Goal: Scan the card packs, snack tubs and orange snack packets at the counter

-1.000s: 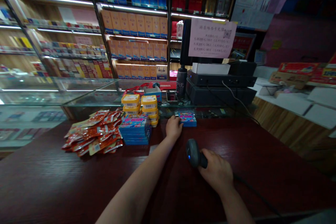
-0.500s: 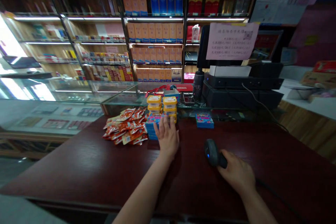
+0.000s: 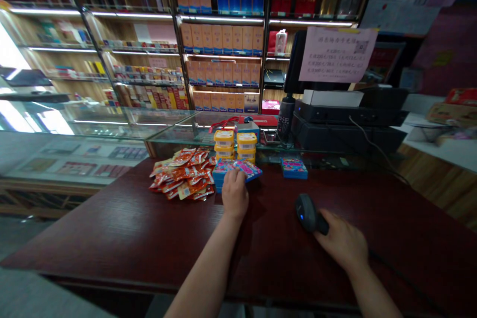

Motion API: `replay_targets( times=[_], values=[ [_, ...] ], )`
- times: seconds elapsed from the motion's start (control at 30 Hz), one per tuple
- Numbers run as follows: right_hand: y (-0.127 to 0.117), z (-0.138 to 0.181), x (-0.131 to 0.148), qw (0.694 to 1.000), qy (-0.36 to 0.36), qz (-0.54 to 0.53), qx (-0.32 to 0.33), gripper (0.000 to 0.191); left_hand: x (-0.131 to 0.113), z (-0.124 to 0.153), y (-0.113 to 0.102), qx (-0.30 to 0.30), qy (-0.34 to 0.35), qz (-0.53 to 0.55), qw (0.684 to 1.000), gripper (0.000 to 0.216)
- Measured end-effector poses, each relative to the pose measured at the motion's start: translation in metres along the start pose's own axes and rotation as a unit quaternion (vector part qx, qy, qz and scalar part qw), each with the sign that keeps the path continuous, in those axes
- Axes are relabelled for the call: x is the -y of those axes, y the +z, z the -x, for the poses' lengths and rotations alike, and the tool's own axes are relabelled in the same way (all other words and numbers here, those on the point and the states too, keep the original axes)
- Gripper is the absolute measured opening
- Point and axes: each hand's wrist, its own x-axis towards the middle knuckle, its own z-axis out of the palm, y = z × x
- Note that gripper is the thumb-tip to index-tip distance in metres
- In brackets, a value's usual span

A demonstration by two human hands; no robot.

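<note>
The left hand [image 3: 234, 195] lies near the far edge of the dark red counter [image 3: 122, 238], about at the middle of this edge. Its fingers are closed on a flat blue and pink packet [image 3: 246, 168]. This packet sits on top of the stack of blue packets [image 3: 218, 180], turned askew, and it sticks out over the right side of the stack.

The right hand [image 3: 343, 244] rests more toward the right side of the counter, nearer to the front edge. It is wrapped around the handle of a black scanner [image 3: 307, 211], which shows a small blue light. The head of the scanner points toward the far edge.

A heap of red sachets [image 3: 181, 175] touches the stack on its left. Yellow tubs [image 3: 234, 143] stand just behind it, and a small blue pile [image 3: 294, 168] lies apart, on the right.
</note>
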Motion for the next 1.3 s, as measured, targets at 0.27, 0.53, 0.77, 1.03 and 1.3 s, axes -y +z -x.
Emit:
replay_targets(
  times=[0.27, 0.53, 0.77, 1.03, 1.3],
  values=[
    [0.002, -0.001, -0.001, 1.000, -0.007, -0.013, -0.015, 0.022, -0.028, 0.014, 0.017, 0.025, -0.032, 0.273, 0.961, 0.023],
    [-0.001, -0.004, 0.002, 0.999, -0.012, -0.041, -0.016, 0.028, -0.036, 0.023, 0.063, 0.069, -0.354, 0.604, 0.710, 0.034],
    [-0.012, -0.010, 0.001, 0.991, 0.001, -0.134, 0.004, 0.029, -0.018, 0.026, 0.076, 0.048, -0.424, 0.649, 0.630, 0.048],
    [-0.004, -0.022, 0.007, 0.891, -0.020, -0.452, 0.047, 0.045, -0.019, 0.027, 0.078, 0.048, -0.421, 0.646, 0.635, 0.046],
    [-0.005, -0.016, 0.018, 0.892, 0.005, -0.452, -0.018, 0.040, -0.022, 0.025, 0.074, 0.053, -0.416, 0.622, 0.661, 0.041]
  ],
)
